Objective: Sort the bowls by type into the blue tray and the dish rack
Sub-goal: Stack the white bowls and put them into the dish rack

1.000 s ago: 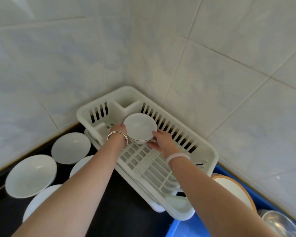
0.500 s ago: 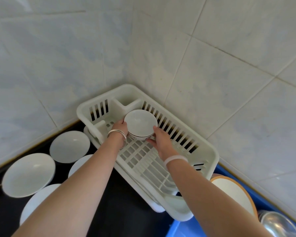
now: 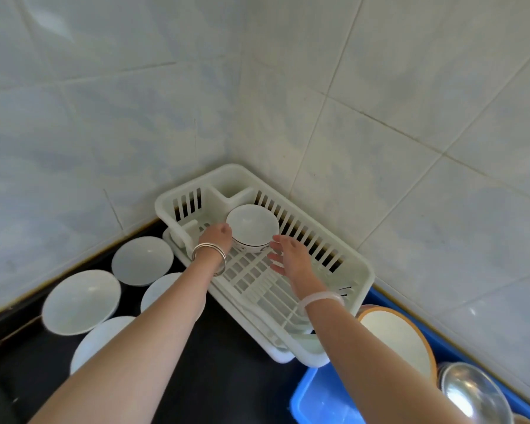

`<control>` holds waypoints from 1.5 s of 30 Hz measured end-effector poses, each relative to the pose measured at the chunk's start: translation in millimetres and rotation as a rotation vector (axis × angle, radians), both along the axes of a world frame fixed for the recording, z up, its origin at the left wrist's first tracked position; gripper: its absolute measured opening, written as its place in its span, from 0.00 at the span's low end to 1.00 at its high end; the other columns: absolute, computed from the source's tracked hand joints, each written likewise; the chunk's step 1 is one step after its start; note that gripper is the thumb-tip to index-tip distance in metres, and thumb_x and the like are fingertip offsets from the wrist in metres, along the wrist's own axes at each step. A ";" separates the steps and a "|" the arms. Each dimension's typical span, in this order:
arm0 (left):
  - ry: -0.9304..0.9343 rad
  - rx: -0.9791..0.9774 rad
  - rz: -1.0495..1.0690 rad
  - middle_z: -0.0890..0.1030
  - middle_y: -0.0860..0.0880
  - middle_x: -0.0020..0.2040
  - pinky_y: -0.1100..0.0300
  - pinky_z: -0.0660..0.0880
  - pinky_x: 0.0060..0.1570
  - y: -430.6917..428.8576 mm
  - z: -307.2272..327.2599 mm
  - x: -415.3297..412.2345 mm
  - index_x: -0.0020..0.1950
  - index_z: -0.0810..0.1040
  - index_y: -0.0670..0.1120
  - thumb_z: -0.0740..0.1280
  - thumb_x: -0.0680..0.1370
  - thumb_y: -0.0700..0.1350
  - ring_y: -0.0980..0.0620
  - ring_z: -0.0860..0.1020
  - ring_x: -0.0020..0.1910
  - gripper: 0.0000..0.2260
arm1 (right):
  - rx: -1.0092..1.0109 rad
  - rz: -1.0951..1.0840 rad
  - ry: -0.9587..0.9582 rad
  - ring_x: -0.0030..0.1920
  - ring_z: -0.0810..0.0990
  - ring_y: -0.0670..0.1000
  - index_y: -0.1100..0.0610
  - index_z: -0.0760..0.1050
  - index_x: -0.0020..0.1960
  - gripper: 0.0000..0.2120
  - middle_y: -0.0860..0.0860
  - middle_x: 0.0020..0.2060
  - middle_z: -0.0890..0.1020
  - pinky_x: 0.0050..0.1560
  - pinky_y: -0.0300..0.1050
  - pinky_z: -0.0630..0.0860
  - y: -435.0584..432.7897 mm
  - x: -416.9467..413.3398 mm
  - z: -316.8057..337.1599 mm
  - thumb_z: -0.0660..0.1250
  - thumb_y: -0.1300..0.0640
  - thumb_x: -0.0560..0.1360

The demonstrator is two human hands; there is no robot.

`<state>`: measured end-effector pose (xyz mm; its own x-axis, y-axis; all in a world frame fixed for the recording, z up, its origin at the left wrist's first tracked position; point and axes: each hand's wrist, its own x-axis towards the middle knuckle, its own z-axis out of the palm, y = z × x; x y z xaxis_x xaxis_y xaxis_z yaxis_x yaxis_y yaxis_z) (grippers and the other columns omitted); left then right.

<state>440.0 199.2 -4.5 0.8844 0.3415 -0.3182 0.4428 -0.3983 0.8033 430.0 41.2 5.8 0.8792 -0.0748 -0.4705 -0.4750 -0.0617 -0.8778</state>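
Four plain white bowls are sitting on the black counter on the far left. The left hand, silver bangles on the wrist, is right up against the small white bowl, fingers loosely curled. Honestly can't tell if it's gripping it. That bowl sits upright in the far end of the white dish rack. The right hand is just beside it, fingers spread wide, holding nothing. Far right, the blue tray has a wood-rimmed bowl and a steel bowl in it.
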 end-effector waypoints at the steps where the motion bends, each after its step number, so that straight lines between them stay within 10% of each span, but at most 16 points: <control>1: -0.021 0.019 -0.009 0.79 0.37 0.56 0.57 0.68 0.47 0.7 5.5 -7.6 0.58 0.76 0.39 0.53 0.80 0.44 0.42 0.76 0.49 0.16 | 0.013 0.021 -0.019 0.42 0.80 0.50 0.57 0.76 0.59 0.12 0.50 0.46 0.82 0.46 0.47 0.80 1.4 -7.1 8.0 0.57 0.57 0.81; 8: -0.101 0.095 -0.011 0.78 0.44 0.62 0.60 0.67 0.53 14.6 27.6 -92.9 0.64 0.75 0.46 0.56 0.80 0.46 0.45 0.75 0.61 0.15 | -0.045 0.220 -0.124 0.39 0.81 0.49 0.52 0.77 0.48 0.11 0.51 0.42 0.83 0.40 0.44 0.81 23.5 -78.9 44.2 0.56 0.55 0.80; 26: -0.015 0.240 0.426 0.68 0.45 0.71 0.49 0.65 0.68 94.0 -48.8 -267.9 0.66 0.72 0.45 0.64 0.75 0.34 0.45 0.68 0.69 0.20 | -0.325 0.465 0.191 0.42 0.81 0.51 0.54 0.68 0.64 0.17 0.53 0.48 0.80 0.36 0.45 0.81 108.6 -128.9 -55.9 0.61 0.50 0.77; 33: -0.042 -0.206 0.647 0.73 0.46 0.68 0.47 0.69 0.64 99.8 -60.8 -270.6 0.69 0.67 0.49 0.64 0.76 0.36 0.45 0.74 0.64 0.23 | -0.007 0.264 0.339 0.45 0.82 0.57 0.59 0.66 0.66 0.17 0.61 0.51 0.80 0.38 0.45 0.80 123.4 -123.0 -66.4 0.60 0.60 0.79; 38: -0.047 -0.253 0.666 0.74 0.47 0.67 0.48 0.69 0.64 101.5 -65.9 -272.5 0.68 0.69 0.49 0.63 0.76 0.37 0.46 0.73 0.65 0.21 | 0.137 0.134 0.315 0.54 0.79 0.58 0.63 0.66 0.67 0.19 0.61 0.59 0.75 0.53 0.50 0.79 117.9 -122.9 -59.6 0.59 0.68 0.77; 45: -0.077 -0.290 0.679 0.75 0.47 0.66 0.46 0.68 0.64 100.8 -66.9 -273.1 0.67 0.70 0.49 0.62 0.77 0.37 0.45 0.74 0.64 0.20 | 0.076 0.253 0.152 0.53 0.81 0.55 0.58 0.70 0.62 0.16 0.55 0.56 0.77 0.45 0.43 0.82 109.9 -136.8 -26.2 0.61 0.67 0.76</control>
<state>166.9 300.0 -71.3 0.5319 0.7326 -0.4247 0.4547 0.1761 0.8731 293.2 151.1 -20.4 0.7843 0.1782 -0.5943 -0.5796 -0.1312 -0.8043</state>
